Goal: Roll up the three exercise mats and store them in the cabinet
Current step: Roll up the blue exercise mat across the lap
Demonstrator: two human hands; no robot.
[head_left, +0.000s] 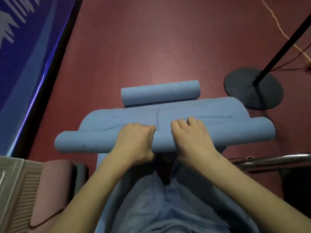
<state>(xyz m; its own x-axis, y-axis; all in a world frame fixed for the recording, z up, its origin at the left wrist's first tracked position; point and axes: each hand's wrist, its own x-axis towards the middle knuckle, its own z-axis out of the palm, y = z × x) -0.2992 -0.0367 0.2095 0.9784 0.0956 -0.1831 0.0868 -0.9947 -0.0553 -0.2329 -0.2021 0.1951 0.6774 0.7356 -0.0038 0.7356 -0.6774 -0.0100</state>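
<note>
A: Start at the left. What could spoil this?

B: The roll point(101, 143) sticks out well past the left hand point(136, 142), and that end is unsupported. If the hands push unevenly, the left end can lag and the roll will come out as a cone, with its edges stepped.

A: And the hands themselves?

B: Both sit close together at the middle of the roll. The left hand's fingers point(148, 127) are curled over the top of it, gripping it. The right hand point(191, 138) also has its fingers bent over the top, pressing down. With such a narrow hold, the core could go slack towards both ends.

A: Where does the mat lie?

B: On the red floor point(151, 47), part rolled; the flat part point(185, 111) stretches ahead of the hands. Its far edge touches, or all but touches, a second, finished roll point(159, 93). I judge the moving roll may bump that one and shove it away, or ride up on it.

A: Further right?

B: The right end of the roll lies near a black stand base point(254, 88). Drifting that way, it might catch the base or the cables point(299, 52) beyond.
</note>
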